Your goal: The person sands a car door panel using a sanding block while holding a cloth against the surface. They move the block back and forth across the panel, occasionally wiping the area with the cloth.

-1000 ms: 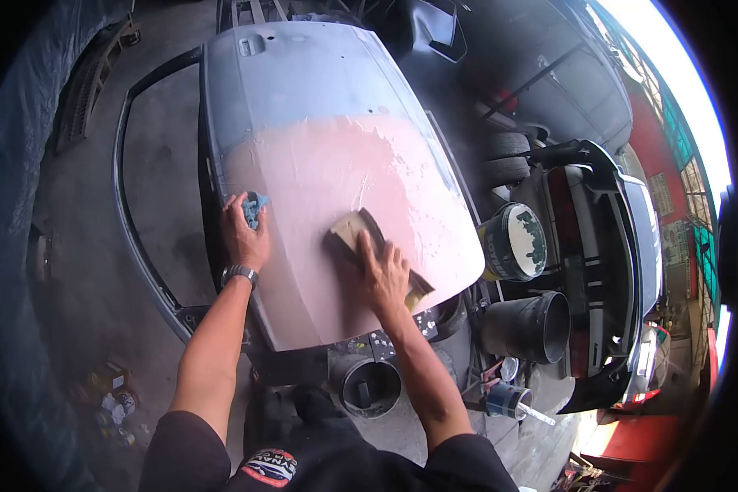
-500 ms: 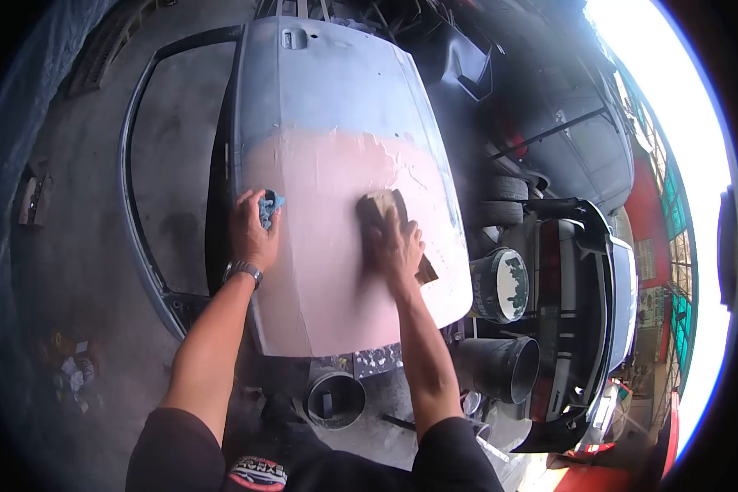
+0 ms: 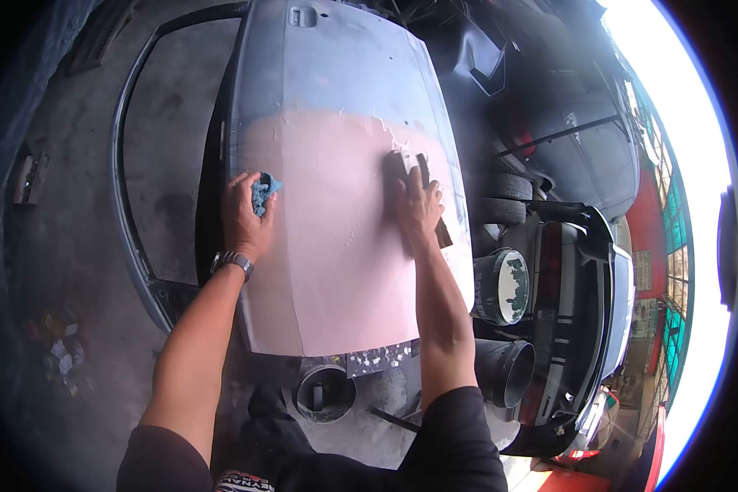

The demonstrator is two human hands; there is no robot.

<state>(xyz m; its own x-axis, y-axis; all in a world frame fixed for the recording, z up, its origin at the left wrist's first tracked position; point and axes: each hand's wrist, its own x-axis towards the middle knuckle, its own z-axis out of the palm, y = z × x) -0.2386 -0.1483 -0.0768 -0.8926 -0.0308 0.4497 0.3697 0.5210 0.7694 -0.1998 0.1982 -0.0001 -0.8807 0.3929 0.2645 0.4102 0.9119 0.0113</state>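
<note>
While the head view is the only one on record, it shows the change plainly: against half a second ago my right hand (image 3: 418, 205) and the sanding block (image 3: 403, 164) under it have travelled towards the far right of the door panel (image 3: 328, 271), now just short of the line where pink filler meets grey metal. My left hand (image 3: 244, 215) has kept its place near the panel's left edge, with the blue cloth (image 3: 262, 190) as before.

Visibility: the block is mostly covered by my hand; only its far end and a dark corner beside the wrist show. Most of the cloth is buried in my fingers. The panel's far end is cut off at the frame's top edge, and its near edge is partly crossed by my forearms. Motion blur softens the right-hand fingers.

Grip: the right-hand fingers lie close together over the block's top, clamping it flat to the panel; I cannot tell how the thumb sits. The left-hand fingers are curled, pinching the bunched cloth, palm resting on the panel. A wristwatch (image 3: 231, 261) sits on the left wrist.

A paint can (image 3: 500, 285) stands right of the panel, a black bucket (image 3: 504, 371) nearer.
</note>
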